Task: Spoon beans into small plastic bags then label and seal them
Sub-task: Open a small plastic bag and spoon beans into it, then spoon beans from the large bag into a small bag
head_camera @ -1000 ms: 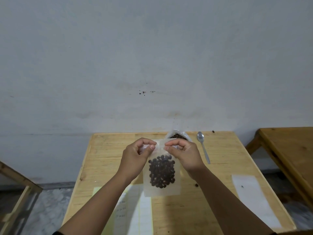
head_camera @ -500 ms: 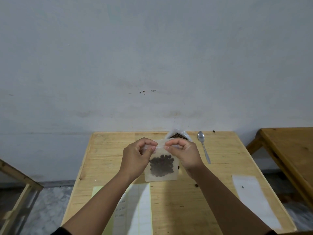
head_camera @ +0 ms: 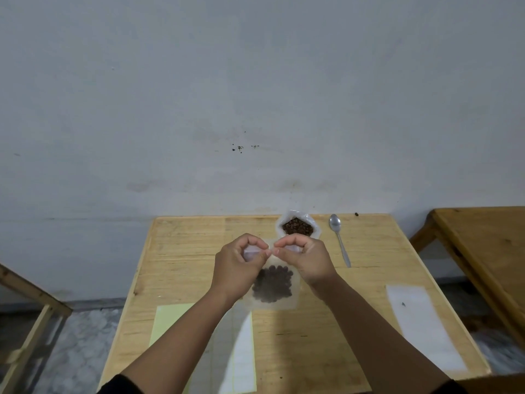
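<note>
Plastic bag (head_camera: 273,288) pinched between both hands

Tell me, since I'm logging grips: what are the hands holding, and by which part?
Both the left hand and the right hand pinch the top edge of the small bag of beans, fingertips nearly meeting.

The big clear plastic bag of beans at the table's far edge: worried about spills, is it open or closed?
Open. The big clear plastic bag stands upright, its mouth spread wide, with the dark beans visible inside.

Bare room: stained wall (head_camera: 255,109), plain wooden tables (head_camera: 184,251).
</note>
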Action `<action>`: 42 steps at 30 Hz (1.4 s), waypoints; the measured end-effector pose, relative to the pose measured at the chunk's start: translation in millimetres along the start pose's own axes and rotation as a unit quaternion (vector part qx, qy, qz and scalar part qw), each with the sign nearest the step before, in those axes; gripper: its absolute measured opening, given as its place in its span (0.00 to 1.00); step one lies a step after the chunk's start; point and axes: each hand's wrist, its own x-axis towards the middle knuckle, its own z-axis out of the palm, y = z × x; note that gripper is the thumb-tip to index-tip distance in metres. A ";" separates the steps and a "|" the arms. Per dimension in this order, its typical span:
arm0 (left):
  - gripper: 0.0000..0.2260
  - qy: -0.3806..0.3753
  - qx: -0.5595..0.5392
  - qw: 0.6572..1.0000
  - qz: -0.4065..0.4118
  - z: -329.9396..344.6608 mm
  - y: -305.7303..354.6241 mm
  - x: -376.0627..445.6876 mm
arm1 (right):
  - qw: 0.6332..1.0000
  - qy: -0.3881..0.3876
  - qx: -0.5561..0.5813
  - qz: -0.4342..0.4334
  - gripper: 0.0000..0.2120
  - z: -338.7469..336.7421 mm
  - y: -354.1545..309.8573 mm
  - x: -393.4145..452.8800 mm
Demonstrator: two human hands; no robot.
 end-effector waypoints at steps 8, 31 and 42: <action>0.04 -0.001 -0.005 0.997 -0.079 18.5 -43.8 -9.7 | 0.993 0.049 -0.081 0.065 0.05 -11.4 43.9 -36.2; 0.19 -0.222 0.526 0.802 0.175 69.2 -142.7 -64.7 | 0.799 0.001 -0.602 0.004 0.17 8.3 149.8 -91.9; 0.14 -0.192 0.497 0.793 0.295 114.9 -71.7 -36.1 | 0.782 0.051 -0.621 0.015 0.22 -43.7 103.4 -77.4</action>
